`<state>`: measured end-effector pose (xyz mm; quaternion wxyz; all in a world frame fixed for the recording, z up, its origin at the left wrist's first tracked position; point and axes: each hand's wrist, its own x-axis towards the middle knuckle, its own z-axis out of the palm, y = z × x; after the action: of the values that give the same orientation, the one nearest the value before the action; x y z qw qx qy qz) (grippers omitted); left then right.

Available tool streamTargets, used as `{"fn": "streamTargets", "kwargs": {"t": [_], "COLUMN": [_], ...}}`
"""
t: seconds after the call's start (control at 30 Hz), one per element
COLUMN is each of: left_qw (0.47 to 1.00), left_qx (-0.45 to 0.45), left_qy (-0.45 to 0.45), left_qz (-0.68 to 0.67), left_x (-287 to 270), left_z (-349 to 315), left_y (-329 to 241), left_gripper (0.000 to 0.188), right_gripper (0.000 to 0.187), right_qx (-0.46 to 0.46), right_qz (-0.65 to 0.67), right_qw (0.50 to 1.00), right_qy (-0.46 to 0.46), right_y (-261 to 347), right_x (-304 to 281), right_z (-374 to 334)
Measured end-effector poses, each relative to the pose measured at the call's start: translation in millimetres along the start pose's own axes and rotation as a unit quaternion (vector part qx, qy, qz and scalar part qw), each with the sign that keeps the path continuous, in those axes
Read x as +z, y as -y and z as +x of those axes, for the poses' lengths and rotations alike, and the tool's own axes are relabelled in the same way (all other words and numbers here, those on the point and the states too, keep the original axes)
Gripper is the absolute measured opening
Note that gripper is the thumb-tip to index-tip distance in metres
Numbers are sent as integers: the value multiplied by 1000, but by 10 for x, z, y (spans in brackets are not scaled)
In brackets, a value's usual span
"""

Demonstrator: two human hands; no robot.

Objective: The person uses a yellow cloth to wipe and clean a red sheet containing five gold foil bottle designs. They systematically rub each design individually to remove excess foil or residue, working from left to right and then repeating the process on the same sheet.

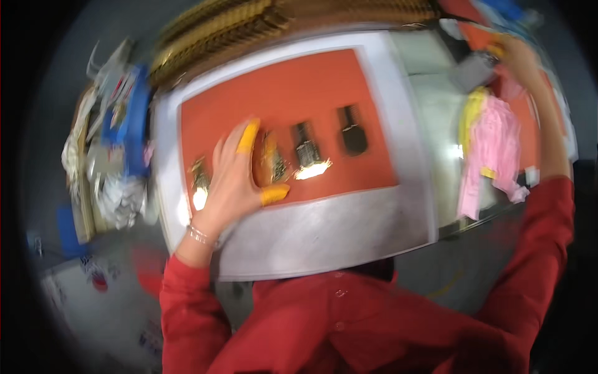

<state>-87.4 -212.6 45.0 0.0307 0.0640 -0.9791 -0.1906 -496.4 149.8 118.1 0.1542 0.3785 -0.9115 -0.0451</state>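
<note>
On the orange mat (268, 81), near its front edge, a gold metal piece (277, 165) lies between the spread thumb and pointer finger of the left hand (232, 181). It looks small, thin and light, and most likely stiff, like a little plate. Its shiny face is probably slick and easy to scratch, so its side edges seem the best place to pinch it. The yellow finger covers (248, 137) on that thumb and pointer should help stop slips. The left grip is wide open around the piece, like a big letter C, and blur hides whether a tip touches it. Another gold piece (199, 185) is just left of the hand, while a dark and gold piece (305, 146) and a dark paddle-shaped piece (354, 138) lie to the right. Far over on the right side, the right hand (520, 59) is by a grey block (476, 70), past some pink cloth (492, 143). That grip is too blurry to tell if it holds the block or is only beside it.
</note>
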Motion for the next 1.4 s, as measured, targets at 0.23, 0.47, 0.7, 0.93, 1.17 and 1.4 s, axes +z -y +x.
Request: {"fn": "streamTargets", "kwargs": {"t": [0.23,0.47,0.7,0.93,1.17,1.4], "left_qw": [1000,999,995,976,948,952], "left_qx": [22,33,70,-60,-176,-165], "left_qy": [-10,-9,-63,-188,-260,-246], "left_qz": [8,-7,-19,-94,-59,-80], "left_x": [40,116,28,-252,-47,-16], "left_z": [-199,-65,-145,-1343,-2124,-2198], "left_y": [267,218,393,771,1008,1025], "left_gripper": [99,86,91,69,49,43], "right_gripper": [28,21,23,15,6,7], "right_qx": [68,30,-121,-223,-354,-369], "right_qz": [-83,310,451,324,313,312], "right_qw": [994,950,866,916,879,868], "right_qy": [9,17,180,79,61,115], "right_y": [-376,1296,3437,3958,4062,3983], "right_x": [167,-443,-223,291,232,233], "right_z": [16,-563,-764,-391,-341,-585]}}
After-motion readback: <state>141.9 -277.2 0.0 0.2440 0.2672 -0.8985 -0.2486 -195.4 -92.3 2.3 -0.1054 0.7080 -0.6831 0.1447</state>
